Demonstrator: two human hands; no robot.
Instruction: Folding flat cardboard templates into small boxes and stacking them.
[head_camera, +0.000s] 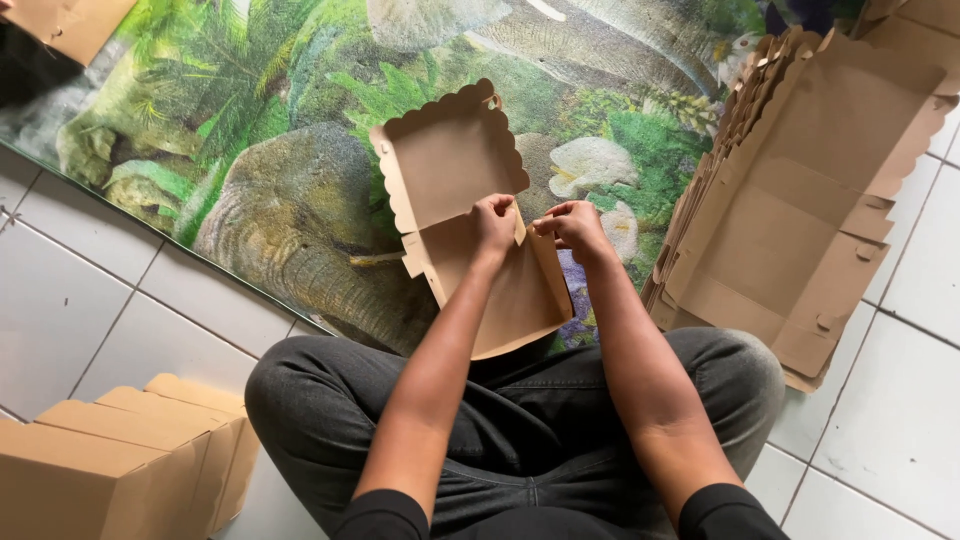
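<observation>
A brown cardboard box blank (455, 170) with a scalloped lid edge is held above my crossed legs, half folded, its lid flap tilted away from me. My left hand (495, 222) pinches the box's side wall near the corner. My right hand (572, 224) grips the same corner flap just to the right, fingers closed on the cardboard. The two hands are almost touching.
A stack of flat unfolded box blanks (800, 200) lies to my right on the white tiled floor (80, 300). Folded finished boxes (120, 460) sit at lower left. A mat printed with elephants and foliage (270, 130) covers the floor ahead. Another cardboard piece (65, 25) is at top left.
</observation>
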